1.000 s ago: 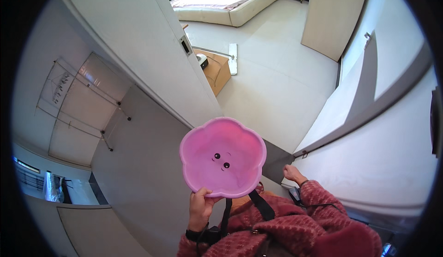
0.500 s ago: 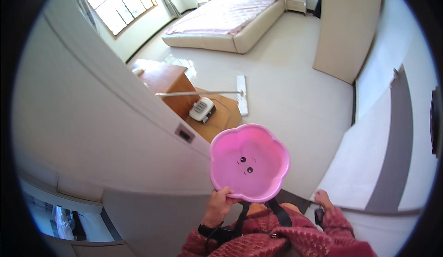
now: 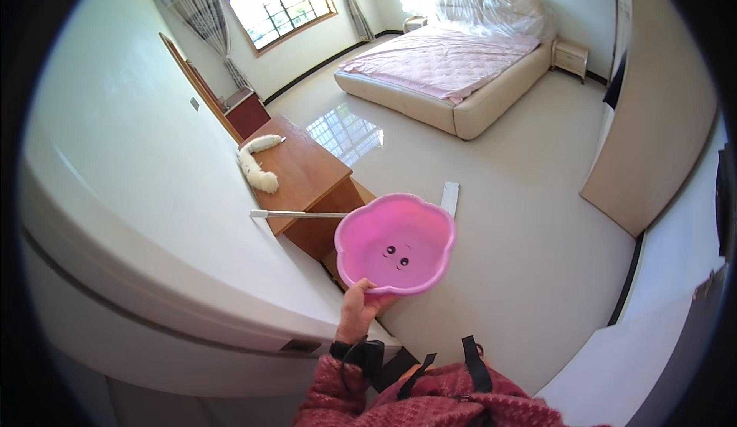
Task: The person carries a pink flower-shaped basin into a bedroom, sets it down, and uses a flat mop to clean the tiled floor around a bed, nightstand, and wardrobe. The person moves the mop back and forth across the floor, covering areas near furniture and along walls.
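A pink flower-shaped plastic basin (image 3: pixel 399 231) with a small cartoon face on its inside is held out in front of me. My left hand (image 3: pixel 358 310) grips its near rim, thumb over the edge and the other fingers underneath. Nothing lies inside the basin. Its far side overlaps the pole of a flat mop (image 3: pixel 299 214) and partly covers a wooden desk (image 3: pixel 307 170). The mop's pale flat head shows on the floor just beyond the basin. My right hand is outside the picture.
A fluffy cream duster (image 3: pixel 257 164) lies on the desk by the left wall. Further off stand a bed (image 3: pixel 445 66) with a pink cover and a plastic-wrapped headboard, and a nightstand (image 3: pixel 570 59). A beige door panel (image 3: pixel 660 112) is at the right; the doorway wall (image 3: pixel 138 197) runs along my left.
I have moved forward through the doorway, and more of the desk and bed shows. The basin is still in my left hand. My right hand has left the picture.
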### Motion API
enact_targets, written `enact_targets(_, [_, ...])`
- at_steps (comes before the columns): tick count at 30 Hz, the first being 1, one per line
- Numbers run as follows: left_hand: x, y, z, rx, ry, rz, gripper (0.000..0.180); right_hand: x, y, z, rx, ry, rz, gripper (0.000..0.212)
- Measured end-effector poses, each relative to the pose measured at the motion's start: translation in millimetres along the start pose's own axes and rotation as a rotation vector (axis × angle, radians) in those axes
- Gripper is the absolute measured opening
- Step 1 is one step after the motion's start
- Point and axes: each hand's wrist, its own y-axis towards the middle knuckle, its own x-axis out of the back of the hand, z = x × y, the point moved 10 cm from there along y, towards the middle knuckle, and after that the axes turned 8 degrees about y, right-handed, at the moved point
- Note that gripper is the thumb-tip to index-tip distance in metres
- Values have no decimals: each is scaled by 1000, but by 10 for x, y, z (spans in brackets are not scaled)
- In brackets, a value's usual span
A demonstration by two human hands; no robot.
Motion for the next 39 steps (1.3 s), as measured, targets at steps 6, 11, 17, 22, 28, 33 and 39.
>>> enact_targets(6, [247, 982, -719, -244, 225, -30, 23, 1535, 1734, 1729, 74, 411, -118, 17])
enact_targets(11, [881, 1725, -1165, -347, 251, -197, 16, 1646, 2331, 2614, 92, 460, -57, 16])
enact_targets(17, [1370, 2358, -1867, -477, 830, -463, 24, 1134, 2096, 2991, -282, 207, 194, 21])
enact_targets(22, [1734, 2729, -2183, -483, 955, -562, 26, 1062, 2089, 3595, -186, 137, 225, 22])
enact_targets(28, [2250, 3065, -2396, -525, 1137, -553, 37, 1041, 2726, 3937, -137, 92, 238, 22])
enact_targets(33, [2626, 2956, -2474, -540, 1348, -757, 40, 979, 3122, 4608, -42, 124, 281, 22])
enact_targets(39, [3185, 2109, -2407, -556, 446, -1082, 45, 570, 3441, 5333, 27, 30, 392, 23])
